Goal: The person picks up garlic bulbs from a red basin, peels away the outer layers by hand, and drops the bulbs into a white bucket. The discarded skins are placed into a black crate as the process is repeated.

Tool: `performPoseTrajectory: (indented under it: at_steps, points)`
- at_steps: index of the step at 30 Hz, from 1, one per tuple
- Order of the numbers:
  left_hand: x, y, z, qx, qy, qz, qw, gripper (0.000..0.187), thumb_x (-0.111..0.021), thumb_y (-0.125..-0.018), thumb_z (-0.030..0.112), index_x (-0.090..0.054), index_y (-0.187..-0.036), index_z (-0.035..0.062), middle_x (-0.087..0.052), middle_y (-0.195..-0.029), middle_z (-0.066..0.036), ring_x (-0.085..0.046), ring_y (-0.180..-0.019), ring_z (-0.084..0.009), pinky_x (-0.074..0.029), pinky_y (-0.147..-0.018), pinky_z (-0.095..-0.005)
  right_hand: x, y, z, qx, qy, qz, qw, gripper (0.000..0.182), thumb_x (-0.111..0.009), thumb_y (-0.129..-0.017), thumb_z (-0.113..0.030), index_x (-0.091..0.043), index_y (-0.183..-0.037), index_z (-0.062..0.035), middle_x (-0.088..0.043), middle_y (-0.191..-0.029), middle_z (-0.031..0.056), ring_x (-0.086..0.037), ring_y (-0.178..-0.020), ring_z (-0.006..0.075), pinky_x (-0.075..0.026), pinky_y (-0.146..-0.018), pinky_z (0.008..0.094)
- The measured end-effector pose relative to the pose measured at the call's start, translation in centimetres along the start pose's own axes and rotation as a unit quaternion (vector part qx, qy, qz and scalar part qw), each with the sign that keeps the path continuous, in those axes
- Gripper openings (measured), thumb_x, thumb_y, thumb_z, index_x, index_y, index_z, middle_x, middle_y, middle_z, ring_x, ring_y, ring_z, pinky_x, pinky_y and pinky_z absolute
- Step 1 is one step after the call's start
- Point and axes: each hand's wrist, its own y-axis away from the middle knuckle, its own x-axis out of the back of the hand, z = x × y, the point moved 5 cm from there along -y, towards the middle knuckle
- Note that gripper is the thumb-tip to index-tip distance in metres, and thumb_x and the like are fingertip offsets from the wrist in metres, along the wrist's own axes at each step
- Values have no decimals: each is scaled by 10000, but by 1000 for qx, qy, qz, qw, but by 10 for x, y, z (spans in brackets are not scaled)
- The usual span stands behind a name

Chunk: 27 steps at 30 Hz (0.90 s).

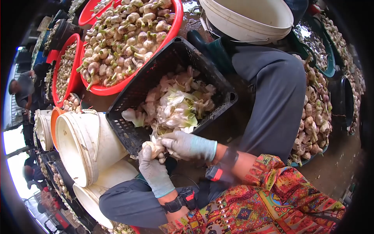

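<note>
Garlic bulb is up between the person's two gloved hands, just beside the near edge of a black crate. Largest around it is a red tub, heaped with loose garlic with stems cut short. Next comes the black crate, with slotted walls, sitting between the tub and the person's legs. A white bucket with a wire handle stands near the crate's left side. Inside the crate lies a pile of papery peels, white with some green. Left hand, in a grey glove, has its fingers curled around the bulb. Right hand, gloved likewise, has its fingertips drawn in against the bulb's side; whether they pinch anything I cannot tell.
</note>
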Motion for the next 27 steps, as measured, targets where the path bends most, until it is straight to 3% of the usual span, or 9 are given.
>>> performPoseTrajectory:
  at_steps: [6,10,14,15,18,20,22,24,27]
  points:
    - [6,1,-10,87,90,-13,992,266,-603,-903,274,-596,-1002,27,-653,-876,-96,-591,-666,-142,-437,-517,-239,11,18,-51,158,371,87,911,267,-593,-875,-308,-628,-977,-64,-632,-867,175,-618,-866,363,-487,-748,420]
    - [6,6,-7,84,70,9,994,283,-629,-888,262,-594,-1062,41,-647,-955,-65,-608,-791,-149,-436,-572,-236,3,12,-44,126,358,82,922,258,-626,-842,-273,-617,-1004,-73,-627,-843,170,-611,-860,369,-486,-743,431]
    - [7,3,-10,58,71,-92,992,509,-675,-840,243,-508,-1215,-58,-585,-1131,-141,-583,-980,-227,-479,-760,-301,14,2,-23,56,239,68,967,276,-576,-881,-233,-584,-1018,7,-629,-884,213,-621,-852,345,-484,-754,389]
    - [2,2,-6,31,75,-128,988,601,-676,-832,228,-442,-1288,-84,-521,-1254,-187,-543,-1103,-277,-451,-925,-360,17,-3,-18,47,144,52,987,308,-554,-903,-236,-563,-1039,40,-629,-931,232,-626,-888,302,-475,-780,375]
    - [-12,5,5,4,74,-175,982,634,-651,-855,220,-371,-1332,-91,-462,-1314,-215,-489,-1177,-313,-438,-949,-414,25,-5,-19,57,73,75,993,308,-553,-891,-232,-581,-1010,51,-627,-895,254,-625,-849,355,-480,-763,402]
    - [-16,4,10,-4,52,-167,985,580,-630,-869,201,-400,-1316,-90,-485,-1295,-215,-492,-1194,-305,-409,-1007,-416,23,-1,-33,58,226,85,969,319,-545,-902,-247,-567,-1034,43,-636,-892,230,-632,-848,318,-483,-771,404]
    - [-1,3,5,22,-74,-84,993,518,-610,-881,181,-439,-1290,-87,-511,-1271,-213,-515,-1177,-290,-413,-1008,-397,16,-3,-25,73,88,84,990,321,-533,-915,-257,-560,-1015,46,-634,-833,200,-632,-815,281,-489,-748,404]
    - [6,1,-3,7,-51,-90,995,477,-610,-885,172,-472,-1267,-78,-538,-1246,-199,-541,-1145,-267,-416,-1006,-377,18,-2,-8,-93,-147,47,984,329,-533,-923,-261,-556,-1023,51,-630,-802,184,-626,-781,257,-495,-722,388]
    - [3,-2,-9,-3,62,-98,993,476,-622,-878,163,-474,-1267,-68,-554,-1230,-188,-545,-1136,-261,-420,-1001,-370,16,-10,-11,-26,-98,82,991,329,-538,-919,-246,-560,-1037,60,-627,-812,189,-621,-788,256,-493,-724,376]
